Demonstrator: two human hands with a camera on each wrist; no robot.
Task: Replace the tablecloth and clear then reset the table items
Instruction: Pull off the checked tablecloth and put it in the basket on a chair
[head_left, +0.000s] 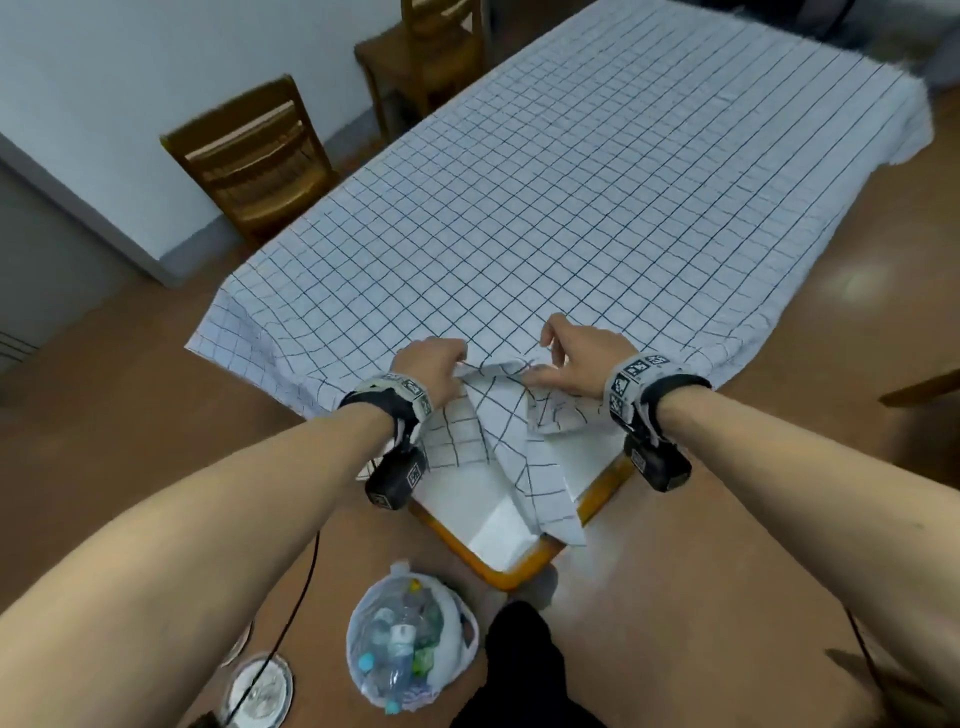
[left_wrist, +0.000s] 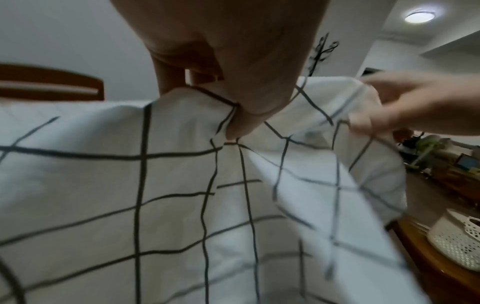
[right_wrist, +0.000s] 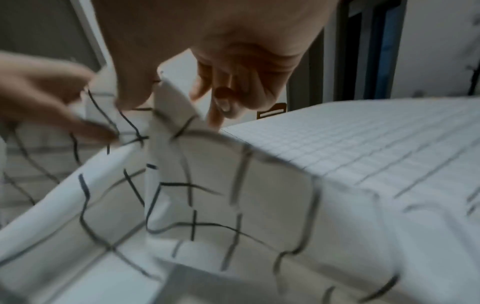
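A white tablecloth (head_left: 597, 208) with a dark grid covers the long table. Its near corner is folded back and bunched, baring the white tabletop with an orange rim (head_left: 498, 569). My left hand (head_left: 434, 366) pinches a fold of the cloth (left_wrist: 182, 164) between thumb and fingers. My right hand (head_left: 576, 358) pinches the neighbouring fold (right_wrist: 171, 107), thumb against the cloth, the other fingers loosely curled above it. The two hands are close together over the near corner.
Two wooden chairs (head_left: 254, 156) stand along the table's left side by the wall. On the floor near my feet lie a plastic bag of bottles (head_left: 405, 644) and a round metal plate (head_left: 257, 691). A white perforated basket (left_wrist: 457, 242) sits on a wooden surface at the right.
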